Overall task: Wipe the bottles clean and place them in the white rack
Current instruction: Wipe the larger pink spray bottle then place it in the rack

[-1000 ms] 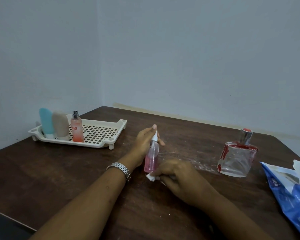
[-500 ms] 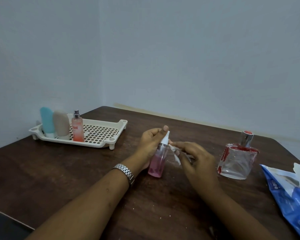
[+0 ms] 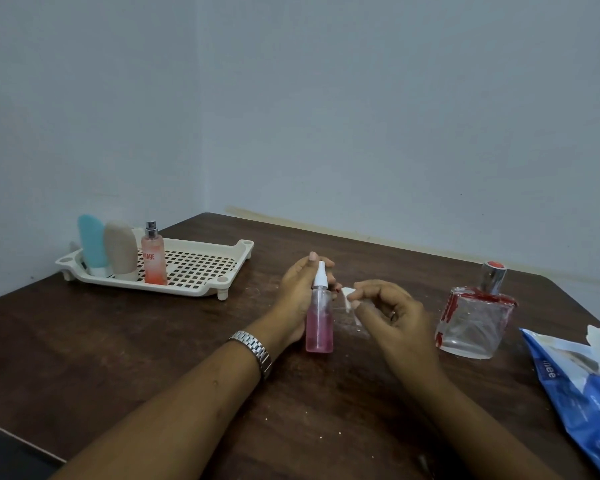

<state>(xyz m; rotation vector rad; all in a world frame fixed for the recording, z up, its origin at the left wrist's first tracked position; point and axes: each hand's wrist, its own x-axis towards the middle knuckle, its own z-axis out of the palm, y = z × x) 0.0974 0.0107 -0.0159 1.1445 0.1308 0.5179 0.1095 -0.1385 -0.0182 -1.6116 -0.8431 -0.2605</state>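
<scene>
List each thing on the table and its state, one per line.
Pink spray bottle: upright, capped, gripped by left hand.
White wipe: pinched by right hand, beside the bottle.
Square glass bottle: upright on table, red-smeared, untouched.
White rack: holds three bottles, upright at its left end.
Blue packet: lying at table's right edge, wipe sticking out.

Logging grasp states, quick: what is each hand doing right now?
The left hand grips the pink spray bottle.
The right hand pinches a small white wipe beside the bottle.
</scene>
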